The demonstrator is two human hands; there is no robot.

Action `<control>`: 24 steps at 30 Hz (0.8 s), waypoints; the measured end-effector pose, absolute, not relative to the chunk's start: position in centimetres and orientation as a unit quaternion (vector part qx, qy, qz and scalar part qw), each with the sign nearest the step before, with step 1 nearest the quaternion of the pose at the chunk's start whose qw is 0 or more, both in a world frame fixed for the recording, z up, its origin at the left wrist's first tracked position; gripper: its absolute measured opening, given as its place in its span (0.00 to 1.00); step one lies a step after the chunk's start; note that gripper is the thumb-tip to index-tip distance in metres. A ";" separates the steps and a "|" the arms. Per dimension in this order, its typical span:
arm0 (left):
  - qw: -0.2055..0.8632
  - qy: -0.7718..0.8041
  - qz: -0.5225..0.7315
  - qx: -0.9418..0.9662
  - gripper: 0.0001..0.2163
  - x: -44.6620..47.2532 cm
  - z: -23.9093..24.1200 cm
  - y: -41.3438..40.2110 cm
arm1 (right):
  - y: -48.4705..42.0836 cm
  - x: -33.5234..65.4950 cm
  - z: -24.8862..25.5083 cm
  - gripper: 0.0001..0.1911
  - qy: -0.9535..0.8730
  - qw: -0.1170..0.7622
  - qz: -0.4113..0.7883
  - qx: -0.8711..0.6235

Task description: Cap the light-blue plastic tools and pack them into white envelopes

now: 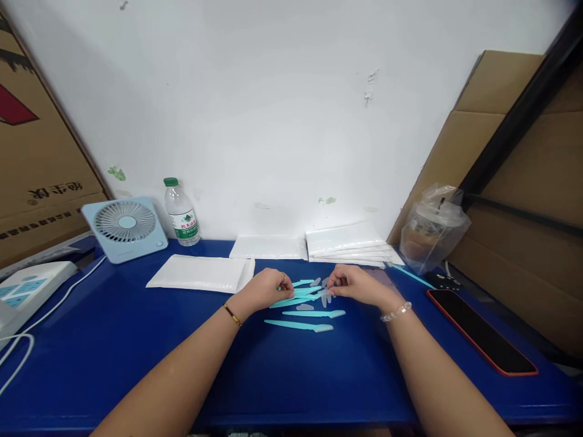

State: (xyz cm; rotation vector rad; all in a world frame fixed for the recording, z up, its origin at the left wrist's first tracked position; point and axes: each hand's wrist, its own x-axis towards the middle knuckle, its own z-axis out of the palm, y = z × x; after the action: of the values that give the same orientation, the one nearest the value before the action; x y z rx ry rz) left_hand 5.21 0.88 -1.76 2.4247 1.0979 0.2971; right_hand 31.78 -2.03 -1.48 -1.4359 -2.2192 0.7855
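Note:
My left hand pinches the handle of a turquoise eyebrow razor over a small pile of like razors. Facing it, my right hand has thumb and forefinger closed on a small translucent blade cap at the razor's blade end. Several loose clear caps lie around and below the fingertips. Closer to me, two capped razors, an upper razor and a lower razor, rest side by side on the blue table.
White padded mailers lie at the left, with a stack of mailers by the wall. A fan and water bottle stand back left. At right are a phone, a bagged drink cup and another turquoise razor.

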 end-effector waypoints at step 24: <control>0.171 0.345 0.131 0.914 0.12 6.9 -2.2 -0.6 | -2.5 32.3 -0.5 0.06 -0.814 0.194 0.269 -0.476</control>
State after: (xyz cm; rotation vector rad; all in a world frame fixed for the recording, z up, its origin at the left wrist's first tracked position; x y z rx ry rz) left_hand 6.88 -0.62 -2.24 2.5945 0.9808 0.3714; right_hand 32.32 -2.53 -0.48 -1.3340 -2.2838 0.7552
